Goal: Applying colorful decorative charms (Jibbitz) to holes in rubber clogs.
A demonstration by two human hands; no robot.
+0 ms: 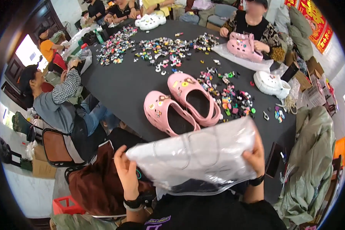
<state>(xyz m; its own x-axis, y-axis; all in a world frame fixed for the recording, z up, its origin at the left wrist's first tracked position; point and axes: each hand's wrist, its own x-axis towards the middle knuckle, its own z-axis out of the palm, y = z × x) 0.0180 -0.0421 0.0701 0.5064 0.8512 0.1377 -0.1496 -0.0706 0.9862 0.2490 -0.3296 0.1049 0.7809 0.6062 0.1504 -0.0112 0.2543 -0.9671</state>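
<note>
My two hands hold a shiny plastic bag (203, 153) by its two ends, stretched across in front of my chest. The bag looks whitish, with curved grey outlines across it and a clear lower edge; whether anything is inside I cannot tell. My left hand (127, 170) grips the left corner between thumb and fingers. On the right end, my right hand (255, 155) has its thumb over the front and its fingers mostly behind. Just beyond the bag, a pair of pink clogs (156, 109) with colourful charms lies on the black table (119, 86); the bag overlaps their near ends.
Loose shoe charms (234, 99) lie right of the clogs, with more heaps (161, 48) farther back. A white clog (271, 85) stands at the right. Across the table a person handles pink clogs (244, 46); another person (59, 99) sits at the left. Green cloth (310, 161) drapes at the right.
</note>
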